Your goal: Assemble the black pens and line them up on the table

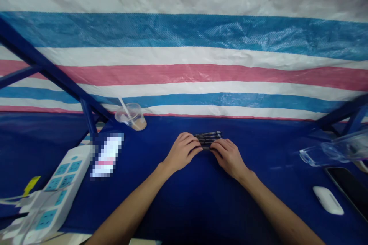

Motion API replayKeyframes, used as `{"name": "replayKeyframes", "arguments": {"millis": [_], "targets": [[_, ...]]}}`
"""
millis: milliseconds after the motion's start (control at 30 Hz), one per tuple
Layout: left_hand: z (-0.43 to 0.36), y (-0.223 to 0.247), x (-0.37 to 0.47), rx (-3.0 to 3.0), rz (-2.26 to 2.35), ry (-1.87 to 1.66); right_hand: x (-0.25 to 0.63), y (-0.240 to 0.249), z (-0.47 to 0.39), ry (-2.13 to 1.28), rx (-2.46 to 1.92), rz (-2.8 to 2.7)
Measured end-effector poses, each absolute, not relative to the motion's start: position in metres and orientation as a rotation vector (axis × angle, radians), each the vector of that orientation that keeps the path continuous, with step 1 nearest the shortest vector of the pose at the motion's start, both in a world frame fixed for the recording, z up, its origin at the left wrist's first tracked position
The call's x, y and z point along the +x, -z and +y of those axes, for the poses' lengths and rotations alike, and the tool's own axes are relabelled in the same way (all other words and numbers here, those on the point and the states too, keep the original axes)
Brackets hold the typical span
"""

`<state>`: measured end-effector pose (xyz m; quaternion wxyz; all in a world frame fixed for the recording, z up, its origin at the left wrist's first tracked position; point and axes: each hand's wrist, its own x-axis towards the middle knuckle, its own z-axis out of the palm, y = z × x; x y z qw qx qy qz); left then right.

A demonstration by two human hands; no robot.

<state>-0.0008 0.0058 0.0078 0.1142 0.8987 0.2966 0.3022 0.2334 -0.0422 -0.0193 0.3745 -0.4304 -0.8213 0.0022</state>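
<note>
Several slim black pens [207, 137] lie side by side on the blue tabletop [195, 195], running crosswise between my hands. Around their left ends, the fingers of my left hand [183, 151] are curled and closed. My right hand [230, 157] closes on the right ends, with its thumb and fingertips at the nearest pen. Parts of the pens are hidden under my fingers, and fine detail on them is too small to read.
To the left are a plastic cup with a straw [134, 118], a blurred-out lit phone [107, 156] and a white power strip [61, 183] with cables. At right lie a clear bottle [330, 151], a white earbud case [328, 200] and a dark phone [349, 187]. Striped sheeting [189, 72] hangs behind.
</note>
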Motion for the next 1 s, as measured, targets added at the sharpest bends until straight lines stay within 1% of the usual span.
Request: {"name": "replayKeyframes", "arguments": {"millis": [267, 600, 900, 1000], "targets": [[0.0082, -0.0031, -0.0012, 2.611, 0.808, -1.038, 0.2349, 0.0173, -0.042, -0.026, -1.115, -2.161], [0.0078, -0.0059, -0.0022, 2.632, 0.851, -0.831, 0.2338, 0.0199, -0.0424, -0.022, -1.122, -2.082], [0.0107, -0.0009, -0.0041, 2.625, 0.787, -0.993, 0.2346, 0.0197, -0.0426, -0.034, -1.102, -2.152], [0.0104, -0.0041, -0.0047, 2.629, 0.796, -0.983, 0.2346, 0.0193, -0.0429, -0.046, -1.099, -2.129]]}}
